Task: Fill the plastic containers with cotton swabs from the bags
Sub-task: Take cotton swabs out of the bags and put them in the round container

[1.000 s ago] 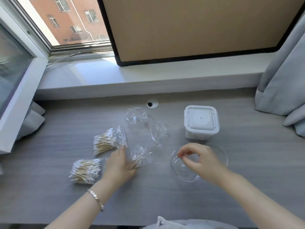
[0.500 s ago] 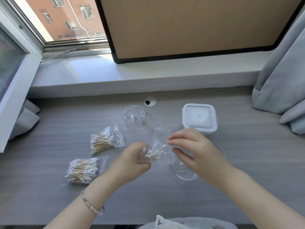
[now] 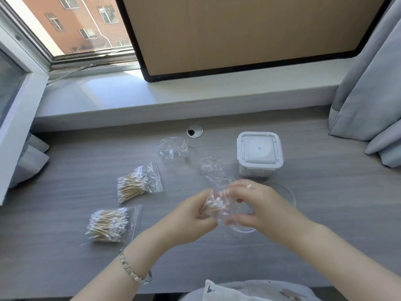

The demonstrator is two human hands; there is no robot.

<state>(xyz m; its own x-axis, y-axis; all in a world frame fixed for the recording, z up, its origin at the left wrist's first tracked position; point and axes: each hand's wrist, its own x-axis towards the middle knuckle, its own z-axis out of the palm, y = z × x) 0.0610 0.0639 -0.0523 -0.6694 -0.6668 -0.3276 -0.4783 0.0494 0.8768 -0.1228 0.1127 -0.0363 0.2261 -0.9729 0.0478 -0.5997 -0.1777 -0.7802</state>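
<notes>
So a second ago the left hand (image 3: 191, 216) was down on the surface (image 3: 65, 268) grabbing a bag of cotton swabs (image 3: 217, 205) while the right hand (image 3: 258, 207) was over at the clear round container (image 3: 288, 196). Now both hands have come together with that bag lifted between them, right above the container. The left is pinched shut around the stick end of the bunch, and the right is curled onto the plastic at the other end, looks like it's working the bag open or starting to pull swabs out. It's blurry there, so I can't tell if the bag is actually open yet.

For the task that means this bag is about to go into the round container, which looks mostly empty through the plastic.

Still waiting: two full bags on the left, one farther back (image 3: 136, 183) and one nearer (image 3: 108, 224), well apart from the hands. Two empty crumpled bags (image 3: 173, 146) lie behind the hands. The square white container (image 3: 259, 153) with its lid on sits just behind the round one. Nothing's really blocking anything, only the loose empty plastic near the container could get in the way.
</notes>
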